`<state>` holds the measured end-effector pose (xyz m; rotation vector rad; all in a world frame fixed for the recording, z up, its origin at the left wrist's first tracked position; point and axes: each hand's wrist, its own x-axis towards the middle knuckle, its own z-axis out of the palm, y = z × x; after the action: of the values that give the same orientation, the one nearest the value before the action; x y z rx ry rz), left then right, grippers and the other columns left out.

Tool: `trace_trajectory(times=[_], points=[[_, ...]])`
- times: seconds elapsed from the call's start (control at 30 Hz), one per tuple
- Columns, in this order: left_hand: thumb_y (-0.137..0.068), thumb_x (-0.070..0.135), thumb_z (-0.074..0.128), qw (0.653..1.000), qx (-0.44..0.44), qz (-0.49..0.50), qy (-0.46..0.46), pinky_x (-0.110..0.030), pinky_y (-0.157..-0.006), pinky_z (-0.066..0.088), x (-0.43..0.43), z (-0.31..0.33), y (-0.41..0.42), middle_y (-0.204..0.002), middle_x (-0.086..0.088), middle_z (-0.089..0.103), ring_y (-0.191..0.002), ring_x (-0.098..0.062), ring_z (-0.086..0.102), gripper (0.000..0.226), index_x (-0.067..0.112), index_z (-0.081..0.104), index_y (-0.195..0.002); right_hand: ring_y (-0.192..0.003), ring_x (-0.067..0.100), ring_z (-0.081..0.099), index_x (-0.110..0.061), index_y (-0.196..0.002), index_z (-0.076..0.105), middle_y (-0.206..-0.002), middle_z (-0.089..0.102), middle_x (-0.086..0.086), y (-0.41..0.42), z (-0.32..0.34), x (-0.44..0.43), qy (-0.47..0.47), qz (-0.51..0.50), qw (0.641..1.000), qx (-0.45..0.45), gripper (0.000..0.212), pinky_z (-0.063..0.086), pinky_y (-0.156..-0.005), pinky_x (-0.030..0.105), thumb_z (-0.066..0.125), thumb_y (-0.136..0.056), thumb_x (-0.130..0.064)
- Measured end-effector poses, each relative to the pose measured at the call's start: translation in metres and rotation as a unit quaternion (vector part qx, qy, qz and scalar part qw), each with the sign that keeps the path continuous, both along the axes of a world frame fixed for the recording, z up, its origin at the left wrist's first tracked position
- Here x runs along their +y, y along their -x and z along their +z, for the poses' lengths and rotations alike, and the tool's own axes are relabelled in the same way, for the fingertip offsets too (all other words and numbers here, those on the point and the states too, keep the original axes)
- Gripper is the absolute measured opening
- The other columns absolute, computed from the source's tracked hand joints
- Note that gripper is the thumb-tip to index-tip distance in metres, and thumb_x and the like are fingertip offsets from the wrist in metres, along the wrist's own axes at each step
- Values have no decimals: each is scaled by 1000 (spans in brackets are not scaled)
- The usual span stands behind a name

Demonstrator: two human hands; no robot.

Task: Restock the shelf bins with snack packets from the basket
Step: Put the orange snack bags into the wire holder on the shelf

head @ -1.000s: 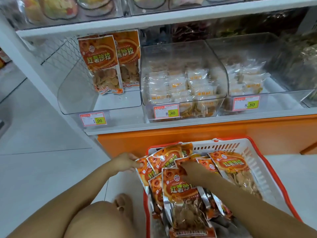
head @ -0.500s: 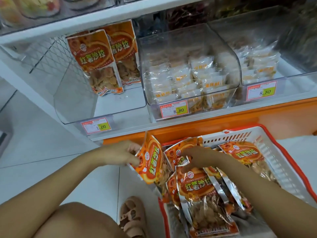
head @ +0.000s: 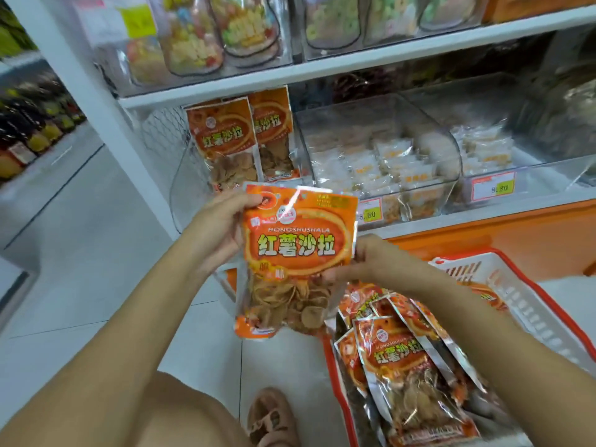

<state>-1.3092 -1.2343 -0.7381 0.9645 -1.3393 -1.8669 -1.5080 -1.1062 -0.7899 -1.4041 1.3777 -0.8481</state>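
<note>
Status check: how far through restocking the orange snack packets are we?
Done: two orange packets stand at the back of the left bin. In hand: the held packet, gripped by the left hand and the right hand, not yet in the bin. Left: a pile of the same packets lies in the basket, so most of the job likely remains.

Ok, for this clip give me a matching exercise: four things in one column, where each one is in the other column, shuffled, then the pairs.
Things
1. raised packet
2. basket
3. two upright packets
4. small pale packets

Places
A. in the middle bin
B. on the floor, with more orange packets inside
C. held by the left hand and right hand
D. at the back of the left bin

Pairs: 1-C, 2-B, 3-D, 4-A
</note>
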Motion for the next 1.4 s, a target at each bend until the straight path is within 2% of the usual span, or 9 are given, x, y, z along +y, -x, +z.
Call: trace_trajectory(times=[0.17, 0.3, 0.4, 0.47, 0.63, 0.8, 1.07, 1.2, 1.4], points=[[-87, 37, 55, 1000, 12, 7, -14, -31, -61, 60, -3, 7, -15, -85, 0, 74, -72, -13, 72, 29, 16, 63, -106, -53, 5, 51, -15, -64, 66, -59, 63, -5, -7, 37, -39, 42, -143, 988, -39, 20, 38, -54, 17, 72, -83, -17], [-80, 33, 62, 994, -86, -66, -15, -20, -51, 53, -3, -5, -21, -75, 2, 72, -59, -7, 66, 22, 15, 66, -93, -77, 25, 59, 0, -88, 69, -98, 69, 25, -10, 57, -92, 57, -242, 967, -53, 28, 47, -75, 35, 79, -74, -22], [-80, 18, 67, 998, -68, -4, -8, -26, -58, 59, -23, -9, -18, -82, -3, 73, -66, -9, 70, 19, 11, 66, -97, -86, 34, 66, 8, -89, 67, -95, 71, 22, -13, 65, -129, 80, -240, 967, -8, 37, 52, -88, 47, 77, -78, -26], [-85, 12, 64, 998, -45, 35, 15, -23, -60, 58, -48, -6, -16, -79, -1, 73, -68, -11, 69, 11, 11, 66, -96, -76, 24, 60, 0, -85, 68, -84, 68, 12, -10, 68, -147, 123, -255, 959, 22, 28, 48, -73, 35, 71, -84, -28], [-88, 7, 64, 965, -178, 153, 116, -23, -58, 51, -116, -21, -7, -78, -7, 65, -53, -6, 60, 12, 14, 60, -79, -104, 27, 61, -6, -120, 62, -114, 67, 11, 2, 45, -165, 144, -266, 916, 264, 35, 44, -82, 29, 60, -92, -28], [-93, 2, 55, 977, -164, 122, 57, -44, -91, 47, -154, -51, 24, -100, -14, 62, -79, -21, 59, 11, 10, 61, -97, -87, 25, 62, -13, -110, 68, -94, 70, 8, 10, 26, -169, 159, -252, 922, 247, 25, 46, -70, 30, 57, -89, -23], [-96, 2, 49, 978, -172, 117, 4, -50, -66, 56, -190, -54, 58, -98, -21, 61, -80, -32, 60, 18, -5, 52, -113, -56, 11, 50, -11, -103, 69, -62, 56, -2, 14, 19, -170, 192, -265, 917, 229, 23, 34, -49, 20, 57, -87, -23], [-89, 35, 64, 883, -400, 164, 182, -43, -82, 50, -198, -72, 64, -105, -24, 62, -99, -37, 60, 50, -11, 58, -110, -49, 7, 46, -15, -103, 69, -54, 50, -6, 14, 21, -168, 195, -253, 924, 210, 22, 35, -49, 24, 58, -88, -27], [-91, 61, 42, 693, -633, 85, 335, -37, -79, 47, -204, -79, 59, -100, -20, 69, -95, -36, 63, 68, -2, 67, -99, -50, 5, 42, -16, -109, 69, -55, 46, -12, 16, 21, -165, 200, -246, 928, 194, 26, 34, -49, 22, 57, -87, -22]])
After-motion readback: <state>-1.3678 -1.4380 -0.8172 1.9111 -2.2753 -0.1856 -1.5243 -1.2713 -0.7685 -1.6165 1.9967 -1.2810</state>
